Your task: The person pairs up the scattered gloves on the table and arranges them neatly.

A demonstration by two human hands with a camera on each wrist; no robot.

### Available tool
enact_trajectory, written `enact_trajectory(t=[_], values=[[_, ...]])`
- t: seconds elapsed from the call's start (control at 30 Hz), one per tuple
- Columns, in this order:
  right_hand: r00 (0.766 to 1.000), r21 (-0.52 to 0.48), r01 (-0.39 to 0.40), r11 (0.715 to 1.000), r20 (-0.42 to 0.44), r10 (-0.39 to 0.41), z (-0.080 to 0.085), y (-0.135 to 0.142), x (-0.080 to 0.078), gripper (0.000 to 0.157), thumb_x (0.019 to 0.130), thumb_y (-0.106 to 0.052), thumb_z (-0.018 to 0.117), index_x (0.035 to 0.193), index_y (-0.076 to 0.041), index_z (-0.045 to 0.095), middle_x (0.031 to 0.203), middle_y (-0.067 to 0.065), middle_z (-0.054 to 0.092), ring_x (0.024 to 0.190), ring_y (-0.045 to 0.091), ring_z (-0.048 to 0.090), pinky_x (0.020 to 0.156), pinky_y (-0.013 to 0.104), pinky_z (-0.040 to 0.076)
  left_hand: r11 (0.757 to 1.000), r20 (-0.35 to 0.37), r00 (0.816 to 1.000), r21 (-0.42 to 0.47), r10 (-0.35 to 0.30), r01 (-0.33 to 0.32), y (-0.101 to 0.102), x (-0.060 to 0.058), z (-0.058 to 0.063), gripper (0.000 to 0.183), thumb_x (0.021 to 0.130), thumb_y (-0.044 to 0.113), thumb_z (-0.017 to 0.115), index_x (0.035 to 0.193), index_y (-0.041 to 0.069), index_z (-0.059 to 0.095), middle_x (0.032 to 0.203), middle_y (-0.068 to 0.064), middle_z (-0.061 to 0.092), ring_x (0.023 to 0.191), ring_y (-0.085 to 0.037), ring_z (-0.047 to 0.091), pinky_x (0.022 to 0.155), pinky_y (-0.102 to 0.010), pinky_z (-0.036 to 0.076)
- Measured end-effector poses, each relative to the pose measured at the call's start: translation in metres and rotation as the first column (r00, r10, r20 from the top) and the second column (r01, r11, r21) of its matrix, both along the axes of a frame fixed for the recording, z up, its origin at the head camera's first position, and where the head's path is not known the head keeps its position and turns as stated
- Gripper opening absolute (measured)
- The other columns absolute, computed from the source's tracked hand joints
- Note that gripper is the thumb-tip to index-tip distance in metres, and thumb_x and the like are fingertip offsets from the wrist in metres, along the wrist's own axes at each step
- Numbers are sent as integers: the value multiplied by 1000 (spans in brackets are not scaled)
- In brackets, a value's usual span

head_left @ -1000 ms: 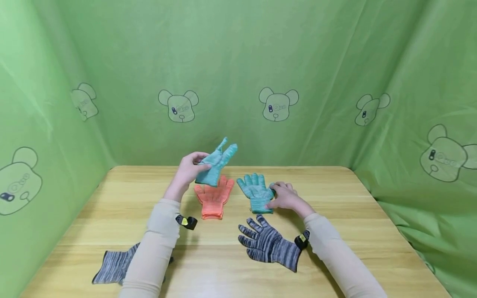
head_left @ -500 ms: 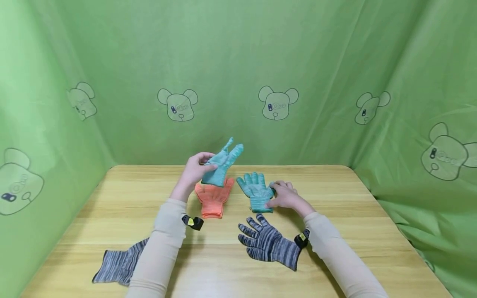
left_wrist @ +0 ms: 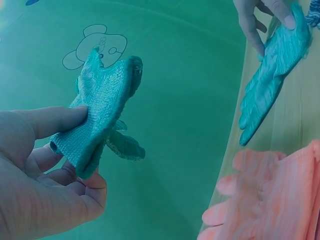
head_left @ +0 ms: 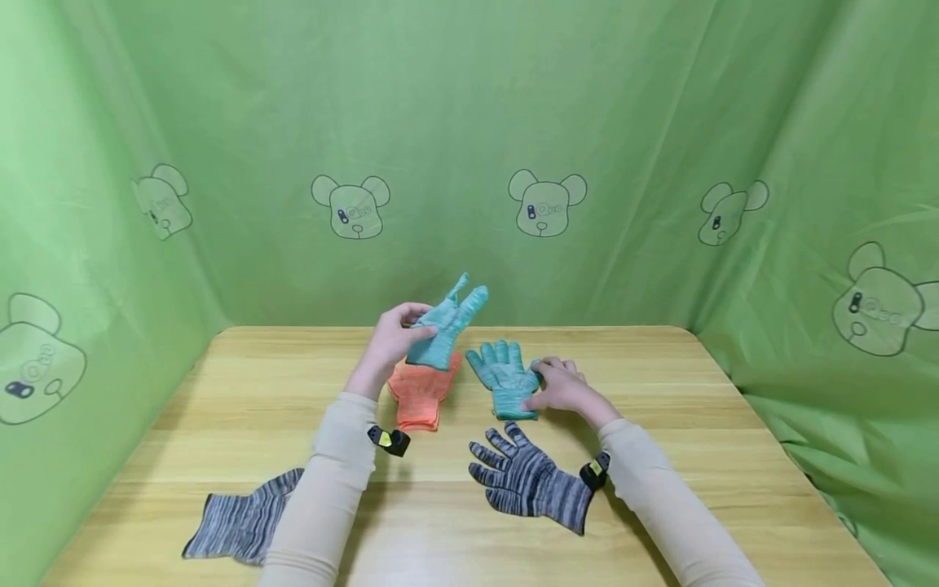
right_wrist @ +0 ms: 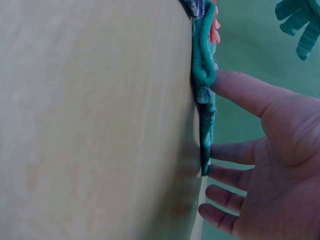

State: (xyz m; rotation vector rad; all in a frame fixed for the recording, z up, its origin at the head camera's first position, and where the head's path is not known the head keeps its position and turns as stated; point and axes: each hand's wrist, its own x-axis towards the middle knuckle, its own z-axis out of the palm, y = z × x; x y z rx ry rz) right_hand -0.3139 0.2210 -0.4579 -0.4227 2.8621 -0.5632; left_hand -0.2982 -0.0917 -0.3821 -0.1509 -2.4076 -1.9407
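Note:
In the head view my left hand [head_left: 396, 334] pinches a teal knit glove [head_left: 443, 333] between thumb and fingers, holding it in the air over the back part of the table. Its glove fingers point up to the right, and its cuff overlaps a pair of coral-orange gloves [head_left: 420, 399]. A second teal glove [head_left: 506, 379] lies flat to the right of the orange ones. My right hand [head_left: 563, 386] touches that flat glove's right side, thumb at the cuff [right_wrist: 204, 70] and index finger farther along, with fairly straight fingers. The left wrist view shows the lifted glove's cuff [left_wrist: 92, 155] toward my palm.
A grey-and-black striped glove [head_left: 531, 481] lies in front of my right hand. Another striped glove [head_left: 235, 522] is at the front left, partly hidden under my left forearm. Green cloth walls [head_left: 455, 98] with bear drawings surround the wooden table [head_left: 440, 530].
My left hand has moved to the right with the lifted teal glove, which now covers more of the orange gloves. The right hand has stayed on the flat teal glove.

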Motion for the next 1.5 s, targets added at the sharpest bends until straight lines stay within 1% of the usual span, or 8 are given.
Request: enact_trajectory(t=[0.2,0.37,0.57,0.73,1.0,1.13,1.3,1.5], values=[[1000,3,9,1000,11,-9,0,1,1,90,77,-46,78,147,-5,40,155,25,28,135,48,26,106,67,29,1000,-6,1000,23,4,-4,6,2,-3,35,87,7,70,121,6,63,107,-9,62,99,-19,54,77,-24,47],[1000,0,8,1000,10,-8,1,1,2,90,76,-45,79,147,-4,40,154,26,28,135,48,26,106,67,29,999,11,1000,36,0,0,13,2,-6,35,88,8,70,122,7,63,110,-9,61,102,-20,54,78,-25,46],[1000,-12,5,1000,13,-5,1,2,3,91,76,-46,79,147,-4,40,154,25,28,134,48,27,105,66,30,999,29,1000,54,-7,5,22,4,-7,34,87,8,70,121,8,64,108,-7,60,102,-20,53,79,-26,46],[1000,-16,8,1000,17,-8,1,2,3,91,76,-46,79,147,-4,40,154,25,28,135,47,27,106,66,30,998,25,1000,67,-1,-1,28,3,-12,34,87,8,70,121,9,64,107,-6,60,101,-19,53,78,-26,46],[1000,-7,1,1000,11,-1,1,3,2,92,76,-46,79,147,-4,39,154,25,29,133,47,28,105,65,31,997,8,1000,70,19,-19,38,1,-17,34,86,7,71,119,8,65,101,-4,58,99,-18,52,76,-25,45],[1000,-5,-9,1000,-2,9,1,2,1,91,76,-45,79,146,-2,40,153,27,29,133,47,29,105,65,32,997,9,1000,69,17,-17,41,2,-18,35,86,8,71,120,9,65,103,-4,58,101,-19,52,76,-25,45],[1000,-10,-13,1000,3,13,1,2,2,91,76,-45,79,146,-1,40,153,27,30,133,46,29,105,65,32,998,11,1000,66,14,-14,47,1,-21,34,87,9,71,120,10,65,104,-5,60,101,-19,53,76,-25,45],[1000,-4,-26,1000,-4,26,0,2,1,91,75,-46,79,145,-1,41,152,27,31,132,46,30,105,65,32,995,9,999,97,31,-32,51,0,-26,35,85,7,72,119,8,65,101,-4,60,99,-18,54,75,-24,46]])
